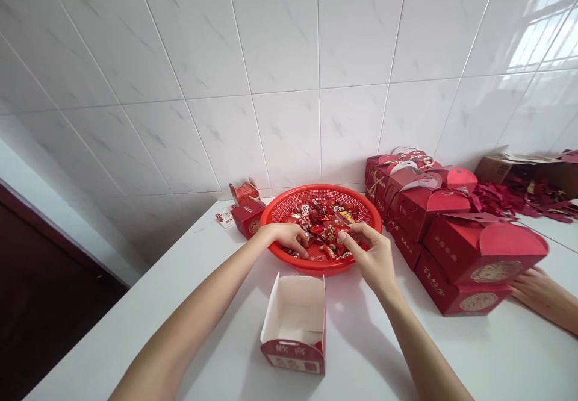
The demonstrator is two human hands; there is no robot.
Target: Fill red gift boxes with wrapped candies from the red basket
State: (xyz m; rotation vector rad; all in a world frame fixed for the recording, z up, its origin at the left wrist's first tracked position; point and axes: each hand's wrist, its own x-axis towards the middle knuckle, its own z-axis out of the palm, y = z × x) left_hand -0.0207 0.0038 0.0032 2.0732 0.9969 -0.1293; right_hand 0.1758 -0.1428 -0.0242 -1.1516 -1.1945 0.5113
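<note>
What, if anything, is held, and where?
The right hand seems to pinch a red candy by its right edge; for the left hand, I can't tell.

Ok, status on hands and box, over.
Left hand in basket, among sweets. Right hand at a red sweet, grip unclear. Open box stands between forearms.

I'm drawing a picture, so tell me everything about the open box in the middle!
The open box looks like thin card, red outside and white inside. Its near end has a curved top, pale writing and a slot. It stands upright on the white table, before the red basket; nothing else touches it.
</note>
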